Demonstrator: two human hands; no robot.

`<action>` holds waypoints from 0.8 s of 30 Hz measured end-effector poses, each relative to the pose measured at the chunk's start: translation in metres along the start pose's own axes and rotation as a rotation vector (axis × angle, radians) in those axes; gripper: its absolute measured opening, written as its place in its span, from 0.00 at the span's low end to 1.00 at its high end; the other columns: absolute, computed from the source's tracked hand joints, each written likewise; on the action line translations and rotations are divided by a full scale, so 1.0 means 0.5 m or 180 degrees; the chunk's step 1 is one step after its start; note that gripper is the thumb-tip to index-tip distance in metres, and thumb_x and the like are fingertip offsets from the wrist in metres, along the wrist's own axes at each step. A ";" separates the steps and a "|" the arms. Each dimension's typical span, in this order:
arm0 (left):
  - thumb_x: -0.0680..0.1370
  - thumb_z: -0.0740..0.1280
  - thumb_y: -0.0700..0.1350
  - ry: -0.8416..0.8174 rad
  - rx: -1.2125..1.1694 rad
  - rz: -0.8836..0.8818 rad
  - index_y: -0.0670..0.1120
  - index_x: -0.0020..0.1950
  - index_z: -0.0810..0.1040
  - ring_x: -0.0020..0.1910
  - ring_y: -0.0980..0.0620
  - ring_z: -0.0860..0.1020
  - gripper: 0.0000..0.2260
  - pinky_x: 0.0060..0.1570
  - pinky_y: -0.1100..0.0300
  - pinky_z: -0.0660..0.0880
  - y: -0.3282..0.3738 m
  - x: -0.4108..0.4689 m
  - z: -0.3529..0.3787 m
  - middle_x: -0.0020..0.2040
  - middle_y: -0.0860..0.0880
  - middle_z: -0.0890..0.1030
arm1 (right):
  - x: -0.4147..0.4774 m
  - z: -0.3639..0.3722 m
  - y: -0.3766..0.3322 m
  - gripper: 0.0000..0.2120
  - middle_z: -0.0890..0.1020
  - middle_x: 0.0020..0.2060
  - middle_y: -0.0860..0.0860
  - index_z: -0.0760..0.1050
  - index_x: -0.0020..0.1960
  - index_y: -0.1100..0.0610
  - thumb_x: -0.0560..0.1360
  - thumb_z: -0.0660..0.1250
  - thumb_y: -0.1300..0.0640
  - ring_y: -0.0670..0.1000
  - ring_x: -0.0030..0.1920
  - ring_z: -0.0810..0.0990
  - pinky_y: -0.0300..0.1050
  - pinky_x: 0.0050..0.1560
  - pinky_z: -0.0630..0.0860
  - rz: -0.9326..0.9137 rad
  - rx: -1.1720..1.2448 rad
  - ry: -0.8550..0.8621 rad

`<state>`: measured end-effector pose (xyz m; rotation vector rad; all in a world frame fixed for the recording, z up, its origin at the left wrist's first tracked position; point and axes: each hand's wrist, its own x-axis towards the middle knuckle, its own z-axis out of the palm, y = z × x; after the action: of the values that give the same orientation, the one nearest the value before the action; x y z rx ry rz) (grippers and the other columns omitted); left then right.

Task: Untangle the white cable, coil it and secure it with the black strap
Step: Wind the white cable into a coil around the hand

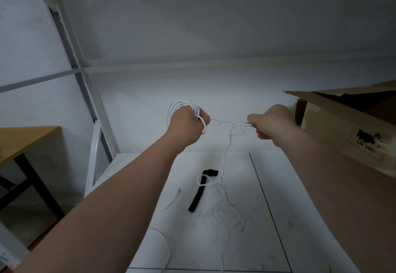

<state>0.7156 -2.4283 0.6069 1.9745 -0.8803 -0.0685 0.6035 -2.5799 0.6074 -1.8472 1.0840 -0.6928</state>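
Two grips raised: left grip (pixel 187 125) clutches white cable (pixel 194 109) loops, right grip (pixel 272 123) pinches a strand (black strap (pixel 200 193) lies on counter (pixel 310 197)).

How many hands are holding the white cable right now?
2. The left hand grips a bundle of loops of the white cable, raised above the table; the right hand pinches a strand beside the cardboard box.

Left hand (pixel 187 124), right hand (pixel 271 123) and 2 forearms (pixel 120 197), all bare
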 end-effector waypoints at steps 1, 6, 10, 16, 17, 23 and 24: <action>0.72 0.61 0.33 0.0070 0.0018 -0.0064 0.48 0.25 0.64 0.17 0.57 0.60 0.18 0.20 0.70 0.56 -0.003 0.001 -0.001 0.16 0.56 0.65 | 0.000 0.001 0.000 0.07 0.78 0.30 0.55 0.73 0.33 0.62 0.65 0.69 0.60 0.53 0.26 0.78 0.53 0.47 0.82 0.0144 0.0338 0.0043; 0.72 0.61 0.33 0.0722 -0.0036 -0.0345 0.46 0.23 0.65 0.22 0.51 0.65 0.18 0.27 0.65 0.60 -0.015 0.013 -0.020 0.19 0.52 0.67 | -0.005 -0.005 0.011 0.08 0.77 0.29 0.54 0.72 0.33 0.62 0.68 0.68 0.60 0.51 0.27 0.77 0.55 0.46 0.83 0.0390 0.0926 0.0434; 0.73 0.58 0.33 0.0783 -0.0088 -0.0512 0.45 0.27 0.66 0.25 0.50 0.63 0.15 0.27 0.64 0.58 -0.020 0.023 -0.034 0.25 0.49 0.66 | -0.016 0.006 0.001 0.07 0.80 0.36 0.53 0.71 0.37 0.59 0.72 0.60 0.57 0.51 0.33 0.79 0.49 0.47 0.79 0.0508 0.1486 0.0130; 0.74 0.63 0.37 0.0402 -0.0465 -0.0324 0.44 0.36 0.74 0.27 0.50 0.64 0.07 0.29 0.64 0.60 -0.012 0.029 -0.048 0.30 0.44 0.69 | -0.037 0.003 -0.023 0.10 0.79 0.26 0.55 0.65 0.39 0.57 0.78 0.52 0.59 0.52 0.25 0.79 0.51 0.44 0.75 0.0508 0.2483 -0.1000; 0.74 0.64 0.37 0.0337 -0.0467 -0.0270 0.44 0.35 0.74 0.25 0.51 0.65 0.08 0.28 0.65 0.61 -0.010 0.029 -0.047 0.29 0.46 0.70 | -0.043 0.005 -0.024 0.10 0.75 0.27 0.54 0.66 0.40 0.57 0.79 0.55 0.57 0.49 0.21 0.72 0.45 0.35 0.75 0.0408 0.2322 -0.1050; 0.76 0.63 0.38 0.0034 -0.0508 -0.0222 0.43 0.36 0.73 0.25 0.50 0.64 0.08 0.22 0.70 0.59 0.015 0.025 -0.045 0.29 0.45 0.70 | -0.048 0.014 -0.017 0.10 0.70 0.37 0.48 0.74 0.41 0.53 0.70 0.74 0.51 0.47 0.29 0.62 0.39 0.30 0.59 -0.0723 0.0578 -0.1077; 0.76 0.63 0.39 -0.0033 -0.0448 -0.0243 0.43 0.36 0.73 0.25 0.50 0.65 0.08 0.23 0.69 0.61 0.020 0.024 -0.046 0.30 0.44 0.71 | -0.046 0.016 -0.015 0.10 0.72 0.35 0.47 0.74 0.37 0.54 0.69 0.75 0.55 0.45 0.29 0.64 0.38 0.31 0.60 -0.0904 0.0522 -0.0935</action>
<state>0.7278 -2.4216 0.6312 1.8769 -0.7853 -0.1800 0.6019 -2.5544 0.6092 -1.9052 0.5657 -0.6255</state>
